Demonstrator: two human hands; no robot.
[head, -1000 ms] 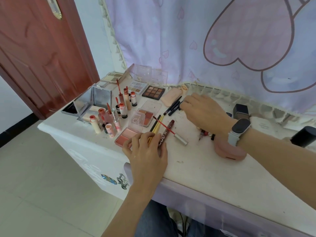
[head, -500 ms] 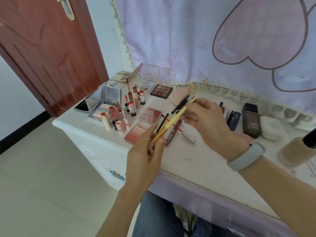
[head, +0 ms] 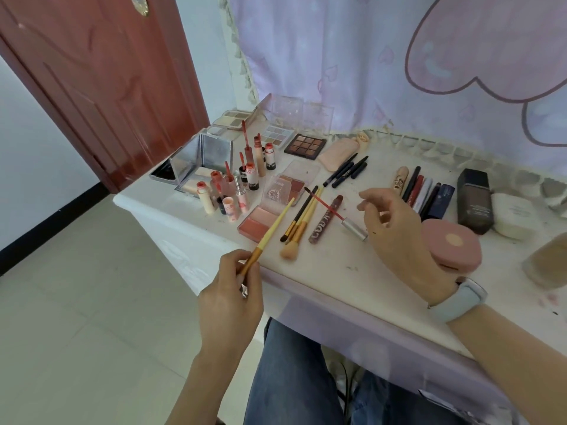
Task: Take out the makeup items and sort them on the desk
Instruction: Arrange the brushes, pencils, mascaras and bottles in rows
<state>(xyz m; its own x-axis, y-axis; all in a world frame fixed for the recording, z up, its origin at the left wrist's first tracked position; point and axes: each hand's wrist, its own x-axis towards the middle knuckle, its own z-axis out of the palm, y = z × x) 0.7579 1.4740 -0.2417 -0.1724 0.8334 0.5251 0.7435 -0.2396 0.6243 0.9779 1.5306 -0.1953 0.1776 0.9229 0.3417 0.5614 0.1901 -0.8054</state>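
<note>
While the left hand [head: 230, 297] pinches a yellow-handled makeup brush with a copper ferrule [head: 270, 231] between thumb and fingers, holding it slanted above the front edge of the white counter [head: 331, 271], the right hand [head: 395, 231] hovers with its fingers loosely curled and grasping nothing, just over a silver-capped red lip wand [head: 337, 214].

Sorting looks well advanced. A cluster of upright red-capped lip tubes [head: 236, 188] stands at the left, open eyeshadow palettes [head: 303, 145] line the back, and a pink blush pan [head: 260, 220] lies near the front. Three matching yellow-handled brushes [head: 299, 222] lie side by side beside a dark red lip gloss tube [head: 325, 220], so the held brush probably belongs with them. Dark pencils [head: 346, 170] form one group, another row of pens and liners [head: 420, 191] a second, next to a black rectangular bottle [head: 474, 200] and a round pink compact [head: 451, 243]. No bag or container is visible, so whether anything remains to take out is unclear.

Behind hangs a lilac curtain with pink heart shapes [head: 399, 72]; a red-brown wooden door [head: 101, 81] and pale tiled floor [head: 76, 302] lie left.
</note>
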